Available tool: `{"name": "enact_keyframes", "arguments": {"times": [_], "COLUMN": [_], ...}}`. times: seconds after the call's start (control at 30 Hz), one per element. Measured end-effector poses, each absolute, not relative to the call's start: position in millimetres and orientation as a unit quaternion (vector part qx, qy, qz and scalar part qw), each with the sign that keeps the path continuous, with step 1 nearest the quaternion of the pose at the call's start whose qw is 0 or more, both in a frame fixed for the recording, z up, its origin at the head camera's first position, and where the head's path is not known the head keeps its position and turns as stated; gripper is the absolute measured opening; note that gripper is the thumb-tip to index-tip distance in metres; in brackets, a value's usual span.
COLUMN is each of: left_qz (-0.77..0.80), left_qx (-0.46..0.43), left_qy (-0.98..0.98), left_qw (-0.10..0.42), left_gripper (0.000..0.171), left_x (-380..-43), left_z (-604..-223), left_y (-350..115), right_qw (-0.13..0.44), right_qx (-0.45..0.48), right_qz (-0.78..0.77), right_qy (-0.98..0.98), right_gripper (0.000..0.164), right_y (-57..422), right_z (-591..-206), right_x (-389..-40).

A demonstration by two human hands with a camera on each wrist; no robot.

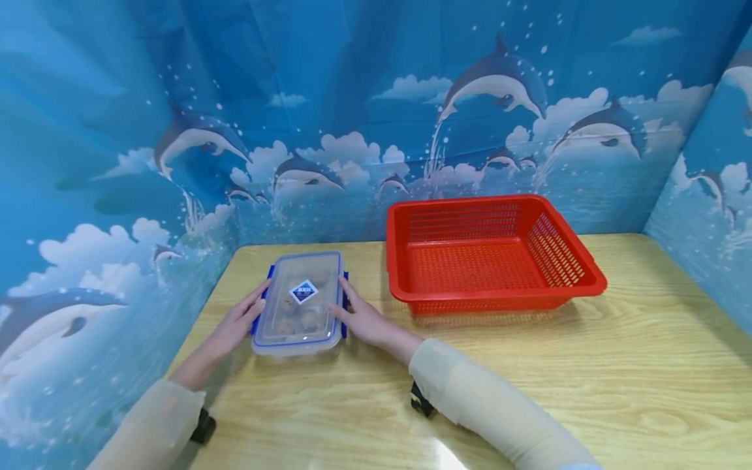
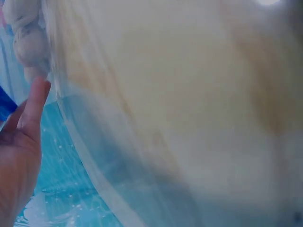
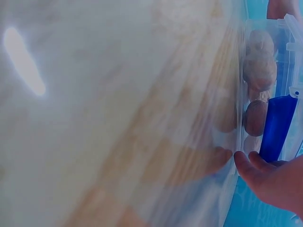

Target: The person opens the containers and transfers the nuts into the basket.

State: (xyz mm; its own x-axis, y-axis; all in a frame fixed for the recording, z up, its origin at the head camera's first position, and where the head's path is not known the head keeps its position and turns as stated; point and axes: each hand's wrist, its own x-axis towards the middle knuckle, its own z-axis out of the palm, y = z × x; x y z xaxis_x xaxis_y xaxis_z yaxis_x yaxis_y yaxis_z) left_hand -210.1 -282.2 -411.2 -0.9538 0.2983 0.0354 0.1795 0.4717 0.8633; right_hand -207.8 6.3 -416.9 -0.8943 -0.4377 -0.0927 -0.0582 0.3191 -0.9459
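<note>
A clear plastic food container (image 1: 294,267) with blue clips and a blue-and-white diamond label on its lid sits at the table's left. Several round brownish lumps (image 3: 261,71) show through its wall; their kind is unclear. My left hand (image 1: 235,322) grips the container's left side, its fingertips by the blue clip (image 2: 5,104). On the opposite side, my right hand (image 1: 369,321) holds the edge, thumb over the lid and fingers along the side. In the right wrist view, a blue clip (image 3: 280,127) slants outward from the wall, with right fingertips at its lower end.
A red perforated plastic basket (image 1: 499,300) stands right of the container, toward the back of the wood-grain table (image 1: 646,365). A blue dolphin-print backdrop (image 1: 352,78) rises along the table's back and both sides. Black wrist-worn devices show under both sleeves.
</note>
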Motion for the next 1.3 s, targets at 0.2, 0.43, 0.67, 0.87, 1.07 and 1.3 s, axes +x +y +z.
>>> {"name": "enact_keyframes", "arguments": {"times": [0.2,0.43,0.67,0.87,1.07,1.3], "left_qz": [0.535,0.543,0.554,0.554,0.551,0.54], "left_qx": [0.099,0.078,0.086,0.057,0.056,0.07], "left_qy": [0.835,0.829,0.823,0.824,0.824,0.833], "left_qw": [0.087,0.109,0.094,0.109,0.121,0.1], "left_gripper": [0.054,0.055,0.051,0.049,0.05,0.048], "left_x": [-211,-214,-211,-198,-196,-201], "left_z": [-410,-405,-415,-421,-419,-418], "left_y": [-282,-279,-278,-282,-283,-281], "right_qw": [0.168,0.157,0.152,0.166,0.155,0.152], "right_qx": [-0.158,-0.154,-0.156,-0.164,-0.163,-0.16], "right_qz": [-0.567,-0.563,-0.564,-0.563,-0.553,-0.546], "right_qy": [0.791,0.797,0.797,0.793,0.803,0.808], "right_gripper": [0.072,0.071,0.071,0.071,0.07,0.07], "right_y": [5,6,9,8,5,8], "right_z": [-416,-419,-421,-421,-421,-417], "right_x": [-208,-210,-212,-209,-207,-208]}}
